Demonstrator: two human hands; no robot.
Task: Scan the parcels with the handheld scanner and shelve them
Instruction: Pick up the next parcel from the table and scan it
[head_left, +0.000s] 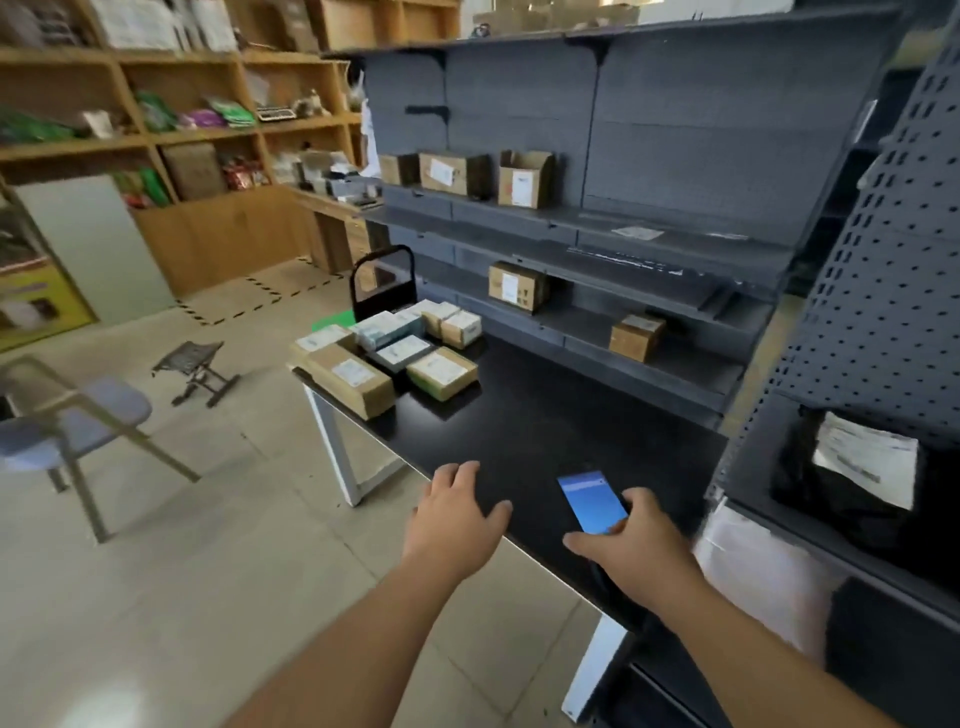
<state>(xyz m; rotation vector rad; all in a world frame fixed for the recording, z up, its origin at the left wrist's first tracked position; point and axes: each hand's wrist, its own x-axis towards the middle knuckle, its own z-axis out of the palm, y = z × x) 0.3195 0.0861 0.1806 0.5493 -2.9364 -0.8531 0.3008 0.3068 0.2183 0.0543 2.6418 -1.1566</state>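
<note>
The black handheld scanner with a lit blue screen (594, 503) is gripped by the right hand (636, 545) at the near edge of the black desk (545, 415). The left hand (452, 512) is laid flat, fingers spread, on the desk edge. Labelled cardboard parcels (387, 358) are clustered at the desk's far end; 5 more are seen on the dark grey metal shelves (623, 228).

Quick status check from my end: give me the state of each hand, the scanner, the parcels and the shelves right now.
Left hand: open, fingers spread on the table edge.
Right hand: grips the scanner.
Scanner: screen lit blue, low over the table.
Table parcels: clustered at the far end, labels up.
Shelved parcels: a few boxes upright on the grey shelves.
Open box: flaps up.
</note>
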